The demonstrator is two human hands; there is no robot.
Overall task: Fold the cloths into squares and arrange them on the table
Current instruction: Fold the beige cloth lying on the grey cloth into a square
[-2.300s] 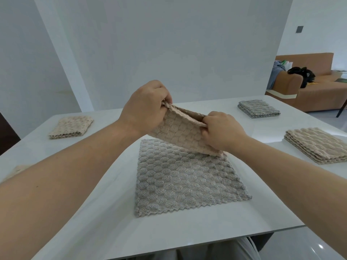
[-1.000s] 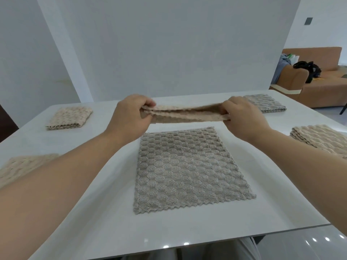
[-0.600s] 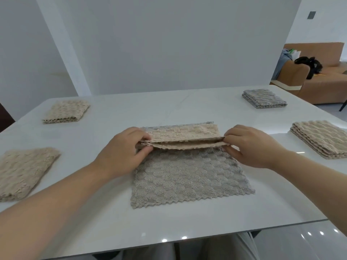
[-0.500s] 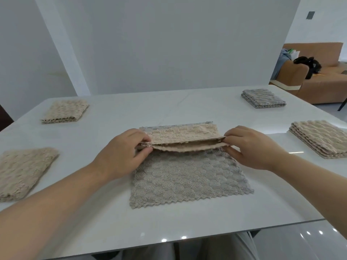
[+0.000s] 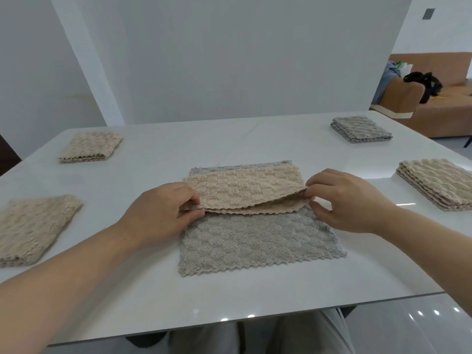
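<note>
Pinching each near corner of the half-folded beige cloth (image 5: pixel 242 192), left hand (image 5: pixel 158 213) at 9 o'clock and right hand (image 5: pixel 350 200) at 3, fingers closed on doubled edges (soft, limp, light), it rests on the flat grey cloth (image 5: pixel 255 241) mid-table (image 5: pixel 229 302).

You get bright, even light, soft shadows, small glare spots on the table (image 5: pixel 229 297) near edge, wide-angle bending at borders, focus sharp.

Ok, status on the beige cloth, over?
Left hand and right hand each pinch an end of the beige cloth. Folded in half, lying on the flat grey cloth. Nothing in the way.
</note>
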